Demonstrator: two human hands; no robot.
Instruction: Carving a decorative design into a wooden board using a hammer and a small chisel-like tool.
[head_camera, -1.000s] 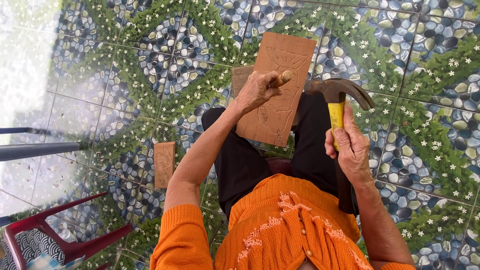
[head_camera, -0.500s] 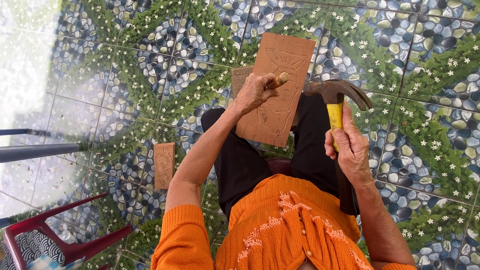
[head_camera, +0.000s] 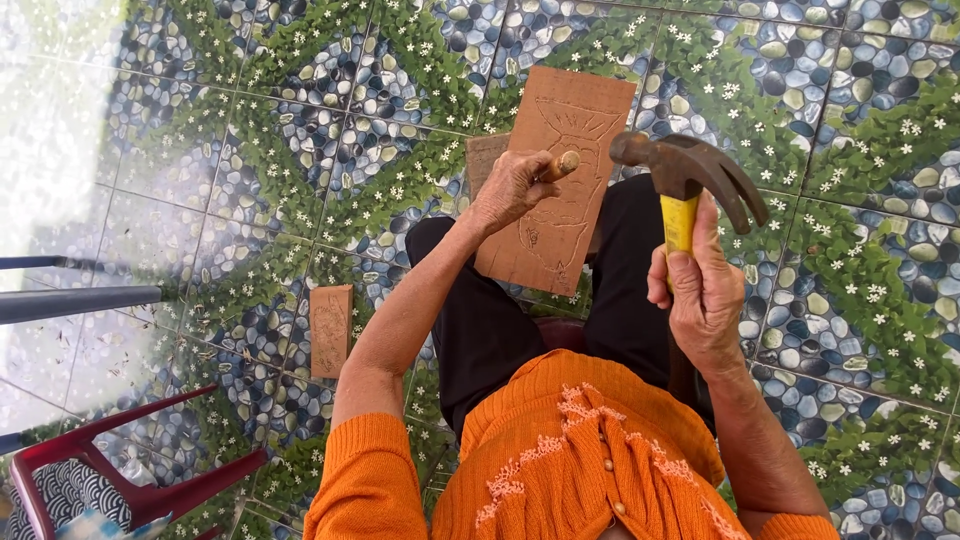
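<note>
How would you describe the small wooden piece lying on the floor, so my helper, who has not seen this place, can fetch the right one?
Start from the pebble-and-flower patterned tiled floor. Beside the person's left arm, beyond the red plastic chair, lies a small wooden block, flat on the tiles. Unlike the large carved board propped on the lap, it is narrow, upright-rectangular and untouched by either hand.

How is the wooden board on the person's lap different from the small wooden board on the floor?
The board on the lap is much larger than the small board on the floor. The board on the lap leans tilted against the legs; the small board on the floor lies flat on the tiles, untouched. Both are brown, rectangular and bear carved lines.
</note>
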